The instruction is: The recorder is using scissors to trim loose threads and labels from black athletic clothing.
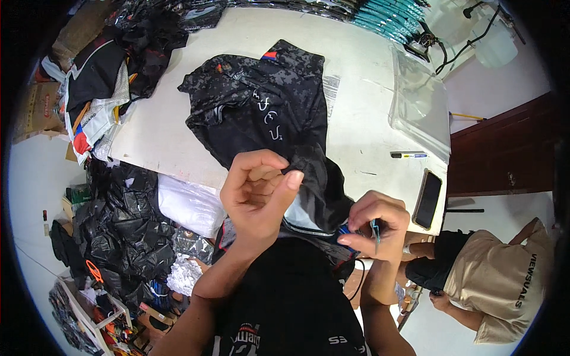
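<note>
A black shirt [237, 130] with a grey camouflage pattern on its shoulders and white script lies spread on the white table [365, 113]. Its lower part is bunched up toward me, with the paler inner side showing. My left hand [258, 196] is closed, thumb and forefinger pinching at the bunched black cloth. To the right, beside the shirt's near edge, my right hand [377, 225] is closed around a small thin teal-blue item [376, 230], mostly hidden by the fingers; its kind cannot be made out.
A phone [427, 199] and a marker [408, 155] lie at the table's right, below clear plastic sleeves [418, 98]. Teal packets [389, 18] line the far edge. Piled garments [98, 77] sit at left, above black bags [130, 219]. Another person [493, 279] is at right.
</note>
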### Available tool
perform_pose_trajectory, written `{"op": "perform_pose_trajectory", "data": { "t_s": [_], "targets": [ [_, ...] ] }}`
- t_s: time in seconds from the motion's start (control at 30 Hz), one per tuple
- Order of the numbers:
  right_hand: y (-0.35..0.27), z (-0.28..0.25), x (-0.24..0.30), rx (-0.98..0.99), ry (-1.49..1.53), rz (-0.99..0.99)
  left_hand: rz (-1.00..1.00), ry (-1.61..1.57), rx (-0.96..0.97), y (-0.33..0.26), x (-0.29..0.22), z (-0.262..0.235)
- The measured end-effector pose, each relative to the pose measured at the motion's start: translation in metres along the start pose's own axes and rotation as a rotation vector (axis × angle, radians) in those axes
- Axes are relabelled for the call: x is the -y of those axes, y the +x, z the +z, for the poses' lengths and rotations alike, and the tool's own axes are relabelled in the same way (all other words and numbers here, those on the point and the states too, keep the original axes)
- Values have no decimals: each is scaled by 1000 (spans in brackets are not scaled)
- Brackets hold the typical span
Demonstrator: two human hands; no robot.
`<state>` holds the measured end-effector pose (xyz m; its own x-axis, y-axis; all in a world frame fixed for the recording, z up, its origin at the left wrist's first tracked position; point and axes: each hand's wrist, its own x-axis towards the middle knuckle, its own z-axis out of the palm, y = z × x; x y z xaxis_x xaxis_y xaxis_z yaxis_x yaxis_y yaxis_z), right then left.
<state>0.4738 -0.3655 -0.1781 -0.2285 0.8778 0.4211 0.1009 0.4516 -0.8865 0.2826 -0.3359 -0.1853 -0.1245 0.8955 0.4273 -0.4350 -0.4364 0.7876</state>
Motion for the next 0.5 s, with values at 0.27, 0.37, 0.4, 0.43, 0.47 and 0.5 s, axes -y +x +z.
{"op": "perform_pose_trajectory", "data": {
  "t_s": [0.27,0.37,0.4,0.43,0.47,0.5],
  "targets": [
    [24,23,8,-319,166,74,-103,-52,9,-4,1,9],
    [32,27,10,-338,47,9,-157,-32,15,-5,-1,14],
    [36,27,10,-320,-4,-9,-177,-28,20,-4,-1,15],
    [38,28,9,-299,-54,-29,-180,-30,18,-4,-3,16],
    [38,30,8,-295,-67,-5,-210,16,24,-3,-5,17],
    [38,29,8,-295,-72,-4,-240,59,34,-3,-6,18]
  ]
}}
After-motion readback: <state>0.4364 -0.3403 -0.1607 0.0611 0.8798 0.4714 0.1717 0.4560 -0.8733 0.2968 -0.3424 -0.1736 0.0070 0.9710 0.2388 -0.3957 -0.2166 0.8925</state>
